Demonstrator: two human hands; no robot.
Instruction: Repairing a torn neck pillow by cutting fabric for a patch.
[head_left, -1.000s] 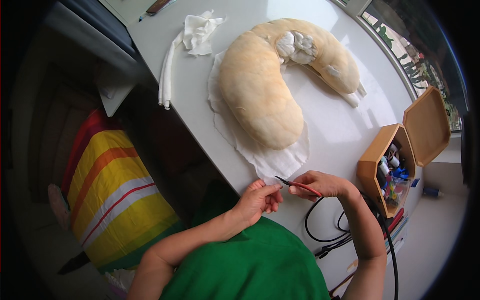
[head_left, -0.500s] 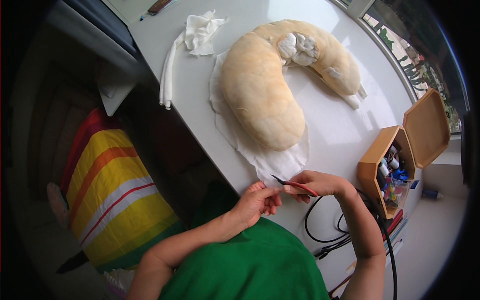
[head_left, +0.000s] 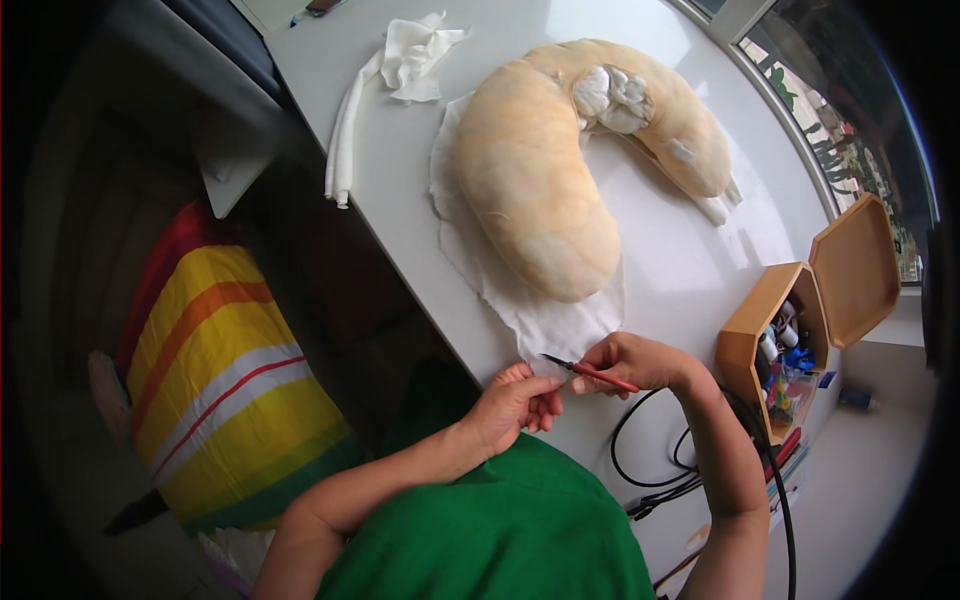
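My right hand (head_left: 630,362) is closed around small red-handled scissors (head_left: 605,378), whose dark pointed blades aim left over the cloth's near edge. Just left of it, my left hand (head_left: 515,400) pinches the near end of a white cloth (head_left: 565,325), thumb pressed against the fingers. The two hands almost meet at the table's front edge. On that cloth lies a cream, U-shaped stuffed cushion (head_left: 540,190). White stuffing (head_left: 612,98) bulges from an opening on its inner curve.
To the right stands an open wooden box (head_left: 765,310) of sewing supplies, its lid tipped back. Black cables (head_left: 660,485) loop beside my right forearm. White fabric scraps (head_left: 415,60) lie on the table's far left. A striped cloth (head_left: 235,370) is below the table's left edge.
The view has shifted slightly, so the cushion and box appear a little further right. Both hands stay nearly in place, and the scissors have tilted a little.
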